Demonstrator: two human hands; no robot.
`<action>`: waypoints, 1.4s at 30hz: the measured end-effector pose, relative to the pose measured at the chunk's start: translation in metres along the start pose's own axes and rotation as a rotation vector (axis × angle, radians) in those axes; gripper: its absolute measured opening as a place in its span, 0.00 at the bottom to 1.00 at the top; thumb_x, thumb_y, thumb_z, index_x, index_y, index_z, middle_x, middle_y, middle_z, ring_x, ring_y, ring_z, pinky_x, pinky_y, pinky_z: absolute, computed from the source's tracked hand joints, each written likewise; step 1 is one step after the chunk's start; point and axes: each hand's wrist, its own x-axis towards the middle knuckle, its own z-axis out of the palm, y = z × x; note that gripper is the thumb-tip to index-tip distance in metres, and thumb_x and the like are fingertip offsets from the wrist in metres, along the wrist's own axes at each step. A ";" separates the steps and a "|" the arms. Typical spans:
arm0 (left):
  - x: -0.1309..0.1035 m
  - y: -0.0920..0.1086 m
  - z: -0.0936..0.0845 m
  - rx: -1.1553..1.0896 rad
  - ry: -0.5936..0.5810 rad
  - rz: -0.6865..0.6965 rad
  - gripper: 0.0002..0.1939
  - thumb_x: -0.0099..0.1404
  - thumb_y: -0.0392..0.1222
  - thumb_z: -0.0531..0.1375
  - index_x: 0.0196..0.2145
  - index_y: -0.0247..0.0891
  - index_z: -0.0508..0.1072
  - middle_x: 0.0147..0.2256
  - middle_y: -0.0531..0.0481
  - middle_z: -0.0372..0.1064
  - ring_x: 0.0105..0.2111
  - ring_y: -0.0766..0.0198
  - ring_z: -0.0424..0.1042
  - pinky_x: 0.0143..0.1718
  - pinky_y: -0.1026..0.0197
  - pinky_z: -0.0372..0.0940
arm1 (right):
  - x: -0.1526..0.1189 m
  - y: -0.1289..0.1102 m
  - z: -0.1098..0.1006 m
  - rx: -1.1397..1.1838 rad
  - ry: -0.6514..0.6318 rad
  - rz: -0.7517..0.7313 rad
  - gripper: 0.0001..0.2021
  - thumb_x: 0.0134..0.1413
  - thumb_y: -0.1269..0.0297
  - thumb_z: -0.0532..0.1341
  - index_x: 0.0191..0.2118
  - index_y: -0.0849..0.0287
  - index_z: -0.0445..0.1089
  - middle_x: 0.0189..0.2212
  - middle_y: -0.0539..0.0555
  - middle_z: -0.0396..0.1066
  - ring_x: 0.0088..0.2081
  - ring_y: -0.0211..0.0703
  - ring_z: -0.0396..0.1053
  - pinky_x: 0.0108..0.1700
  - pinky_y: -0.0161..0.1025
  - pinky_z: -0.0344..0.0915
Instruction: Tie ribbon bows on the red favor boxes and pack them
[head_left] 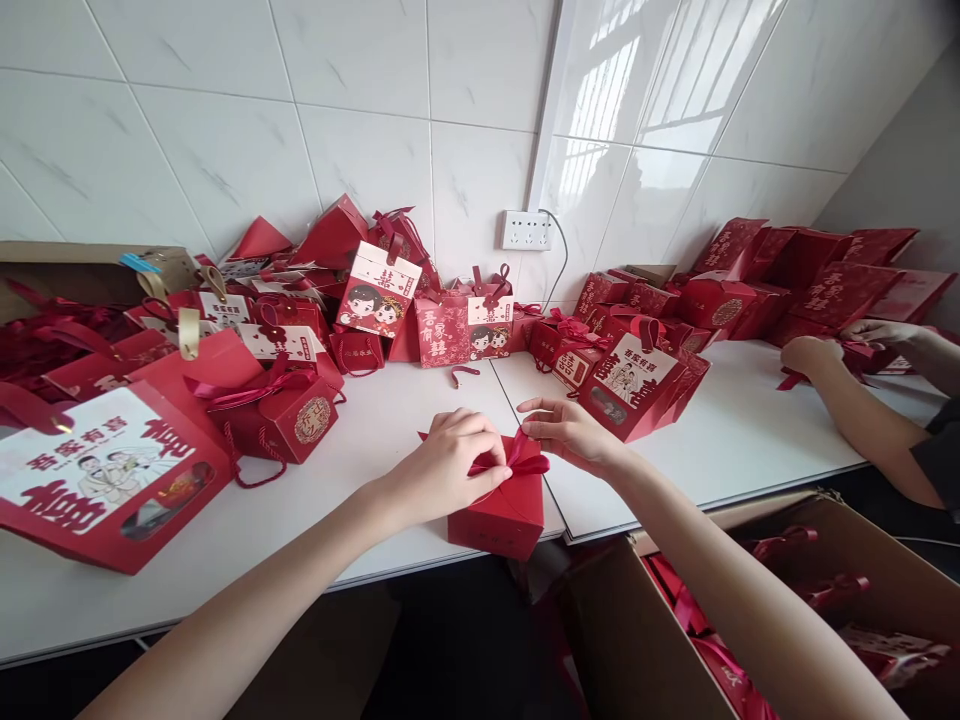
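Observation:
A small red gift box [499, 518] stands at the table's front edge, right before me. A shiny red ribbon [534, 463] with a bow loop lies across its top. My left hand [459, 455] is over the box, its thumb and fingers closed on the ribbon's left side. At the bow's right, my right hand [574, 432] pinches the ribbon between thumb and fingers, with the other fingers stretched out. The knot is partly covered by my fingers.
Red gift boxes [289, 415] crowd the left and back of the white table [375, 475]. Small pliers [465, 374] lie behind my box. A cardboard carton [750, 515] of boxes stands below at right. Another person's hands [814, 352] handle a ribboned box at far right.

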 end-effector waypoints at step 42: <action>-0.013 0.004 0.012 0.366 0.340 0.225 0.08 0.64 0.34 0.56 0.30 0.36 0.74 0.27 0.52 0.68 0.31 0.65 0.66 0.36 0.59 0.57 | 0.018 -0.043 0.071 -1.112 -0.345 -0.224 0.12 0.40 0.78 0.53 0.29 0.63 0.72 0.24 0.49 0.69 0.26 0.32 0.61 0.28 0.30 0.56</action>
